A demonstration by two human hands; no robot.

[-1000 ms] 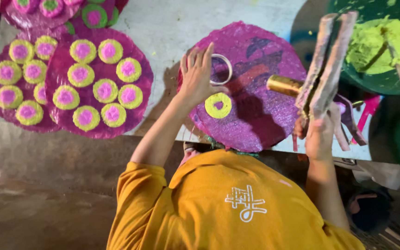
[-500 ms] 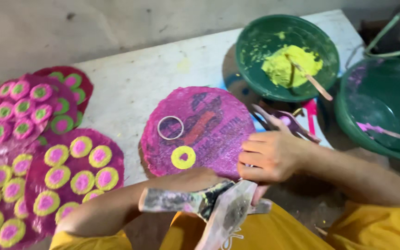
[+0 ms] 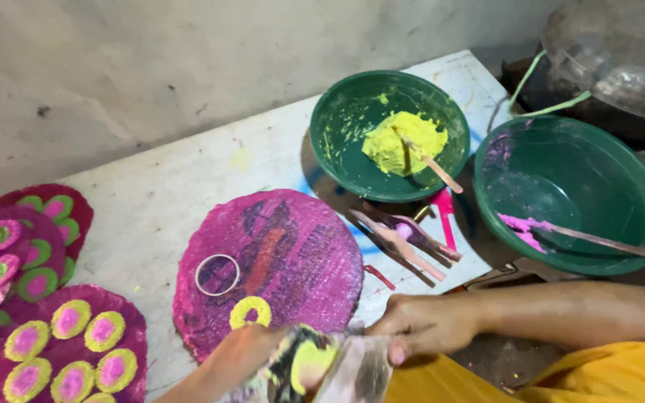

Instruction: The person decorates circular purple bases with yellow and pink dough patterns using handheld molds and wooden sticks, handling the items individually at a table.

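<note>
White worktable (image 3: 188, 186) under a bare wall. Low in frame, the left hand (image 3: 244, 358) and right hand (image 3: 427, 325) both grip a paint-smeared flat tool (image 3: 322, 369) bearing a yellow-ringed disc, just beside the pink mat (image 3: 285, 261). Step, likely: transferring the disc. Next move calls for a level tool. Green bowl (image 3: 337, 142) of yellow paste sits beyond.

Your left hand (image 3: 244, 358) is blurred and partly covered by the smeared tool (image 3: 315, 369) you hold, so its fingers cannot be told apart. That tool runs off the bottom edge. Your right hand (image 3: 423, 327) hides its own fingertips behind the tool. The trays of 2-coloured discs (image 3: 69, 351) are cut by the left edge, and the grey lid (image 3: 621, 52) by the right.
</note>
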